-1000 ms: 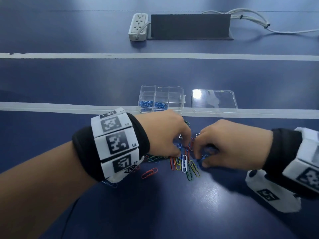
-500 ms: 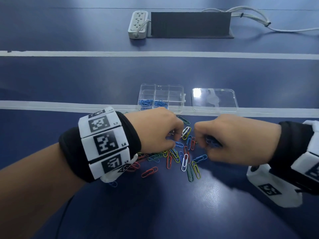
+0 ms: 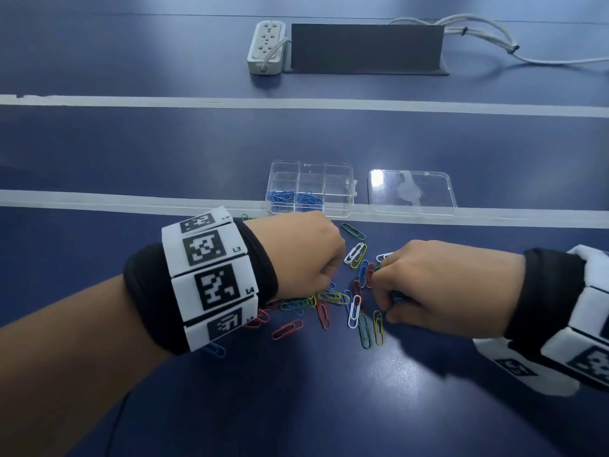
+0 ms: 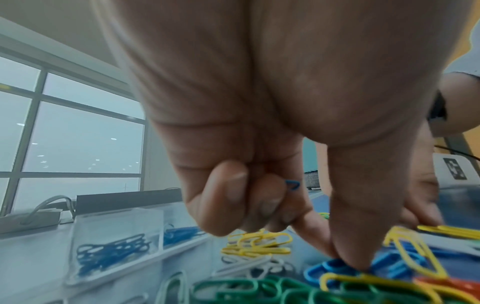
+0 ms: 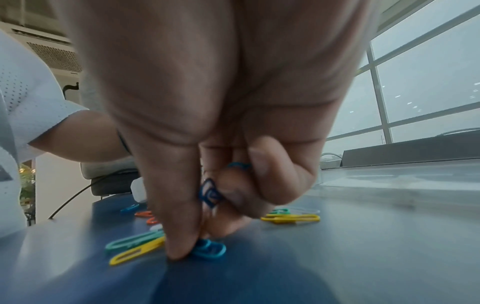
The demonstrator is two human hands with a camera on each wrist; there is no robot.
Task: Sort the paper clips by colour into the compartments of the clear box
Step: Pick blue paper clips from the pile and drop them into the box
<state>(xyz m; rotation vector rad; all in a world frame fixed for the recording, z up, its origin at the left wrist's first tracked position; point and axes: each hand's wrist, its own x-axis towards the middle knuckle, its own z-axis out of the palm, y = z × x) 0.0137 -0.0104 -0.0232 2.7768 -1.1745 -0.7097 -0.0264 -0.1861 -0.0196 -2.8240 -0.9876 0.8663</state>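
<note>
A heap of coloured paper clips (image 3: 342,298) lies on the blue table between my hands. My left hand (image 3: 326,275) is down on the heap; its thumb and forefinger pinch a blue clip (image 4: 335,267) on the table, and its curled fingers hold another blue clip (image 4: 293,184). My right hand (image 3: 384,298) pinches a blue clip (image 5: 207,250) against the table and keeps several blue clips (image 5: 210,193) in its curled fingers. The clear box (image 3: 341,192) stands just beyond the heap, with blue clips (image 3: 293,197) in its two front left compartments.
The box's clear lid (image 3: 412,192) lies flat to the right of the box. White tape lines (image 3: 99,199) cross the table. A power strip (image 3: 266,47), a dark panel (image 3: 365,49) and white cables (image 3: 487,34) sit at the far edge.
Both hands rose slightly from the heap half a second ago and have come back down onto it, each now pinching another blue clip on the table.
</note>
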